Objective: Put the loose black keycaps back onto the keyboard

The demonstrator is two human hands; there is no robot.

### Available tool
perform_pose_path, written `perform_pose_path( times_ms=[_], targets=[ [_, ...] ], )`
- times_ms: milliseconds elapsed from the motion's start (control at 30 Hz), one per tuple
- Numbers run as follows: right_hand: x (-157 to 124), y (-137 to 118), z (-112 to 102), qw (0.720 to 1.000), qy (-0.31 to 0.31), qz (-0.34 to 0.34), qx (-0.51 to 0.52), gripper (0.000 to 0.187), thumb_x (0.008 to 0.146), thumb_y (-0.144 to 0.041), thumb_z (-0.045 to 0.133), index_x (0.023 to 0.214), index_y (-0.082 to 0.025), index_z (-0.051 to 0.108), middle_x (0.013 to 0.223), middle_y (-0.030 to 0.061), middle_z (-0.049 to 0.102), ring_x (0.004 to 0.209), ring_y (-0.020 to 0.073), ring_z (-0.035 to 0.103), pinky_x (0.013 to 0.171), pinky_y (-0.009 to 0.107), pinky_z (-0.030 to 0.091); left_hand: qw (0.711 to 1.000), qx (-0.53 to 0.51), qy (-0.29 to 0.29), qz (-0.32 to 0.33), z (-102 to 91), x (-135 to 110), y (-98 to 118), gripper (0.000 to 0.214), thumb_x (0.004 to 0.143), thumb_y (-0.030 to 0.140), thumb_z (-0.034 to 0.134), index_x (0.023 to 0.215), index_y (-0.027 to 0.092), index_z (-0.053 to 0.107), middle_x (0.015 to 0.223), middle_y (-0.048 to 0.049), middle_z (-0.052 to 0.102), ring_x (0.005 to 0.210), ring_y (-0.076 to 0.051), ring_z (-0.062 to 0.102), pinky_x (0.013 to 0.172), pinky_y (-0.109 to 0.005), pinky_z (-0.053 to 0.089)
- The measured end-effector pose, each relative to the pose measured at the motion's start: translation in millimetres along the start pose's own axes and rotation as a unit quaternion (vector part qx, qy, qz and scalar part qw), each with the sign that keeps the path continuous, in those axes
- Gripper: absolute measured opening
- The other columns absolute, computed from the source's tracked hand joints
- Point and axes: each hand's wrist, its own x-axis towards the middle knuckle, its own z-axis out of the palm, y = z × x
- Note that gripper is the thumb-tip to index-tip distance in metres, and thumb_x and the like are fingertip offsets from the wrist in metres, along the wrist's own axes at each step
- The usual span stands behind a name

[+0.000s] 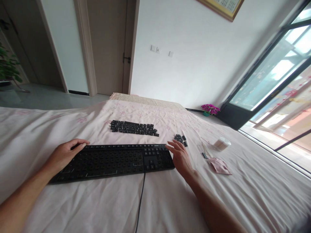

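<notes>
A black computer keyboard (109, 160) lies across the pale floral bedspread, with most of its main key area stripped to the bare sockets. Its top row and some keys of the number section are still fitted. My left hand (69, 151) pinches the far left corner between thumb and fingers. At the opposite end, my right hand (181, 157) grips the right edge, its fingers lying over the far corner and its thumb hidden. Beyond the keyboard, removed black keycaps (133, 128) sit in rows, and a smaller group of keycaps (180, 139) lies near my right fingertips.
To the right are a clear tub of cotton swabs (221, 144), a folded pink cloth (220, 165) and a small dark-ended tool (204, 155). The keyboard's cable (141, 200) runs toward me over the bedspread (97, 207). Pink flowers (210, 109) stand by the glass door.
</notes>
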Motion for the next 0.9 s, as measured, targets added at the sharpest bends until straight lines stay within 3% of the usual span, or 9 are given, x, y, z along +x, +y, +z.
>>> perform_pose_path(
  times_ms=[233, 500, 700, 900],
  targets=[
    [-1.3, 1.6, 6.3, 0.998, -0.055, -0.002, -0.024, 0.066, 0.059, 0.004, 0.041, 0.112, -0.024, 0.069, 0.126, 0.0018, 0.061, 0.131, 0.0251, 0.036, 0.106, 0.044, 0.034, 1.000, 0.006, 0.000, -0.017, 0.1, -0.3, 0.7, 0.043, 0.079, 0.054, 0.047, 0.105, 0.025, 0.065, 0.108, -0.0001, 0.070, 0.098, -0.023, 0.063, 0.089, -0.028, 0.044],
    [-1.4, -3.4, 6.2, 1.000, 0.002, 0.010, -0.011, 0.068, 0.066, 0.004, 0.039, 0.121, -0.027, 0.064, 0.129, 0.0010, 0.059, 0.128, 0.0231, 0.040, 0.104, 0.045, 0.036, 1.000, 0.004, 0.001, -0.013, -0.8, -0.6, 2.5, 0.045, 0.079, 0.056, 0.047, 0.105, 0.024, 0.066, 0.105, 0.0000, 0.071, 0.097, -0.023, 0.064, 0.085, -0.027, 0.046],
    [0.1, -10.6, 2.9, 0.998, -0.055, -0.028, -0.031, 0.064, 0.062, 0.003, 0.044, 0.113, -0.027, 0.068, 0.126, 0.0000, 0.061, 0.132, 0.0248, 0.035, 0.109, 0.045, 0.028, 1.000, 0.002, 0.003, -0.010, -1.5, -1.5, 2.6, 0.044, 0.079, 0.055, 0.047, 0.104, 0.024, 0.066, 0.106, 0.0001, 0.070, 0.098, -0.023, 0.063, 0.090, -0.028, 0.044],
    [0.5, 1.7, 3.9, 0.999, 0.002, 0.039, -0.009, 0.061, 0.070, 0.004, 0.040, 0.112, -0.030, 0.069, 0.119, -0.0015, 0.065, 0.122, 0.0223, 0.044, 0.102, 0.043, 0.037, 1.000, -0.001, 0.001, -0.013, -0.2, -0.8, 1.8, 0.044, 0.079, 0.055, 0.047, 0.105, 0.024, 0.065, 0.107, -0.0013, 0.070, 0.099, -0.024, 0.063, 0.091, -0.030, 0.043]
  ],
)
